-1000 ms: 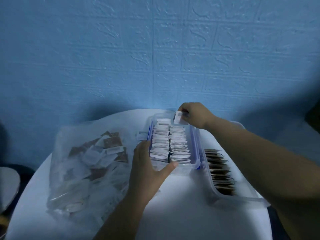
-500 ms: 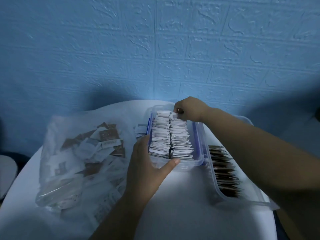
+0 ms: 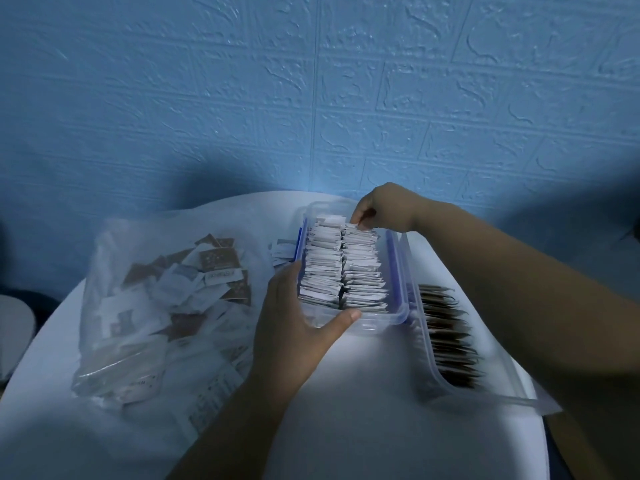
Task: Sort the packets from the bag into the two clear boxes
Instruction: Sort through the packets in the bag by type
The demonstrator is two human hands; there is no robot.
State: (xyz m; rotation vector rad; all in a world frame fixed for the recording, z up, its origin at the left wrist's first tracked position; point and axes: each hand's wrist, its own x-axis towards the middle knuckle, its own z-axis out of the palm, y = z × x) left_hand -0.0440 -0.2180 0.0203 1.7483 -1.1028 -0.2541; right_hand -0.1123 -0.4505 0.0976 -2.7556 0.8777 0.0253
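A clear box (image 3: pixel 381 320) with blue clips stands mid-table, packed with two rows of white packets (image 3: pixel 343 268). My left hand (image 3: pixel 294 327) grips its near left corner, thumb along the front wall. My right hand (image 3: pixel 384 209) is at the box's far end, its fingertips pinching a white packet (image 3: pixel 354 226) at the back of the right row. A second clear box (image 3: pixel 485 396) to the right holds a row of brown packets (image 3: pixel 446 337). On the left lies the clear plastic bag (image 3: pixel 145 306) with mixed white and brown packets inside.
Everything sits on a round white table (image 3: pixel 363 427) against a blue textured wall (image 3: pixel 311 98). A few loose white packets (image 3: pixel 282 252) lie between the bag and the box. The table edge curves away at the left and right.
My right hand has lowered the white packet from above the box down into the far end of the right row. The left hand has kept its grip on the box.
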